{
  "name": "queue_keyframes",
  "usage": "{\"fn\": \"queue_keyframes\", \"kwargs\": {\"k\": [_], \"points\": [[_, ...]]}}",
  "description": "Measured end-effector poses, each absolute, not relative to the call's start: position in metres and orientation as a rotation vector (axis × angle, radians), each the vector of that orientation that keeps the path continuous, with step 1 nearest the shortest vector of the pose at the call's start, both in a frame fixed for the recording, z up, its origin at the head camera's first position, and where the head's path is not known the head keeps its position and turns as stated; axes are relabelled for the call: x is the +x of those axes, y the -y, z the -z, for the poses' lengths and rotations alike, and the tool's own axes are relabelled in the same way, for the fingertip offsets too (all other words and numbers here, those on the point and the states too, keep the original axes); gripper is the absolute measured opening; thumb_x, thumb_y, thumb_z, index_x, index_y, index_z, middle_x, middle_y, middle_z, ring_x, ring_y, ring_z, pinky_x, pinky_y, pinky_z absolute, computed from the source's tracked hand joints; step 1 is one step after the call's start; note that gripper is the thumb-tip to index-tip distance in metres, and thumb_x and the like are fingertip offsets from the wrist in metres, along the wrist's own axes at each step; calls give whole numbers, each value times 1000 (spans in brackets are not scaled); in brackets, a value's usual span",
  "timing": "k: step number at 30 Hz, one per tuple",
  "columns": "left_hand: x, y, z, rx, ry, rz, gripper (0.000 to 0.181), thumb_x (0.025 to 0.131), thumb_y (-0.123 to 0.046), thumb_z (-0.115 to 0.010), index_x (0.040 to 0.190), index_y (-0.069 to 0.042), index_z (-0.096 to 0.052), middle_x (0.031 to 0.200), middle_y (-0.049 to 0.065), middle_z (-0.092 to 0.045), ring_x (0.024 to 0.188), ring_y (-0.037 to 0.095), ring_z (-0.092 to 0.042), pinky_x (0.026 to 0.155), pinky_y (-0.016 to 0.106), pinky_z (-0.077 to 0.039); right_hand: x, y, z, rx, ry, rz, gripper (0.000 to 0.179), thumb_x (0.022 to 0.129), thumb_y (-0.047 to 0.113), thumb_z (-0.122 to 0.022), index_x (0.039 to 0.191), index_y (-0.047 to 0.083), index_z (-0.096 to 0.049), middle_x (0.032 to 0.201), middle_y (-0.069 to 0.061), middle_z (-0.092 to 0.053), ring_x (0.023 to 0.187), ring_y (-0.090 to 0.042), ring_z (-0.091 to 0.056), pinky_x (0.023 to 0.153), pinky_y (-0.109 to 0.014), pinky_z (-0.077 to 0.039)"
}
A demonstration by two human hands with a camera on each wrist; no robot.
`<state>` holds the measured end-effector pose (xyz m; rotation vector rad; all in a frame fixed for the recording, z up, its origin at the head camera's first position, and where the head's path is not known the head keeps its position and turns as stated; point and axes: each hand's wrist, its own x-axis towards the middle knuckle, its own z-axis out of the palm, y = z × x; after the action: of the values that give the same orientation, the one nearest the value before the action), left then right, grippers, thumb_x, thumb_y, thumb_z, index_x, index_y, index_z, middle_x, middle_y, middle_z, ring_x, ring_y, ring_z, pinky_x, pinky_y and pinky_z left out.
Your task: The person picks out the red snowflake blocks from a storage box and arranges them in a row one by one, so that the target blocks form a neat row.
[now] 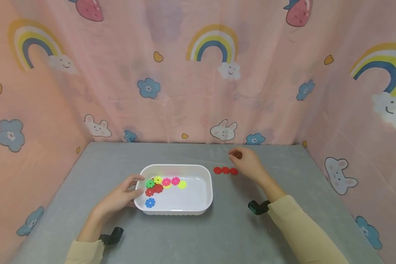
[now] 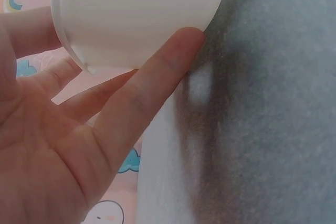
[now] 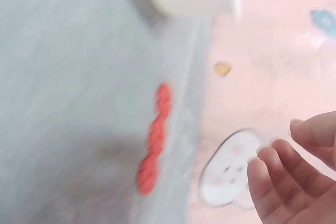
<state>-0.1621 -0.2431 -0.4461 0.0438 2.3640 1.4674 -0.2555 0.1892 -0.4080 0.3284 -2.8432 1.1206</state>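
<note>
My left hand (image 1: 118, 195) grips the left end of a white plastic tray (image 1: 194, 194), fingers and thumb spread around its rim and wall. The left wrist view shows one fingertip (image 2: 185, 40) against the tray's outer wall. Inside the tray, mostly toward its left, lie flower-shaped notched discs: a blue disc (image 1: 150, 202), a green disc (image 1: 150, 183), and several red, pink and yellow ones. Right of the tray, three red discs (image 1: 226, 170) form a joined row on the table. Just above that row hovers my right hand (image 1: 248, 163), fingers loosely bent, with nothing between them.
A grey table (image 1: 171, 238) carries everything. Pink printed curtains (image 1: 184, 110) rise along its back edge and both sides. A dark wrist-worn device (image 1: 112, 236) sits at the left wrist, and another dark device (image 1: 259, 207) at the right.
</note>
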Motion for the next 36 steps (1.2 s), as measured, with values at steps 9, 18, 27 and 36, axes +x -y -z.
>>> {"fn": "queue_keyframes", "kwargs": {"k": [9, 18, 27, 36], "points": [[-162, 244, 445, 50, -2367, -1461, 55, 102, -28, -62, 149, -11, -38, 160, 30, -24, 128, 43, -53, 91, 45, -58, -235, -151, 381, 427, 2813, -1160, 22, 100, 19, -66, 116, 5, -70, 107, -10, -70, 96, -27, -63, 77, -38, -60], [-163, 244, 447, 38, -2394, -1439, 55, 101, -28, -63, 149, -12, -40, 160, 28, -26, 128, 42, -54, 91, 42, -58, -220, -108, 377, 567, 2750, -1171, 17, 97, 14, -70, 110, 4, -72, 101, -7, -71, 91, -23, -65, 79, -36, -59], [-162, 243, 447, 51, -2405, -1428, 56, 101, -29, -64, 148, -12, -40, 159, 30, -26, 129, 45, -52, 89, 43, -58, -212, -72, 384, 671, 2735, -1226, 14, 94, 12, -72, 107, 5, -73, 96, -3, -70, 86, -19, -63, 76, -31, -58], [-162, 244, 449, 77, -2414, -1445, 56, 101, -30, -64, 148, -14, -39, 159, 28, -26, 131, 46, -50, 90, 43, -58, -207, -40, 398, 749, 2819, -1261, 15, 95, 17, -72, 109, 10, -72, 96, 1, -67, 88, -16, -60, 72, -25, -55]]}}
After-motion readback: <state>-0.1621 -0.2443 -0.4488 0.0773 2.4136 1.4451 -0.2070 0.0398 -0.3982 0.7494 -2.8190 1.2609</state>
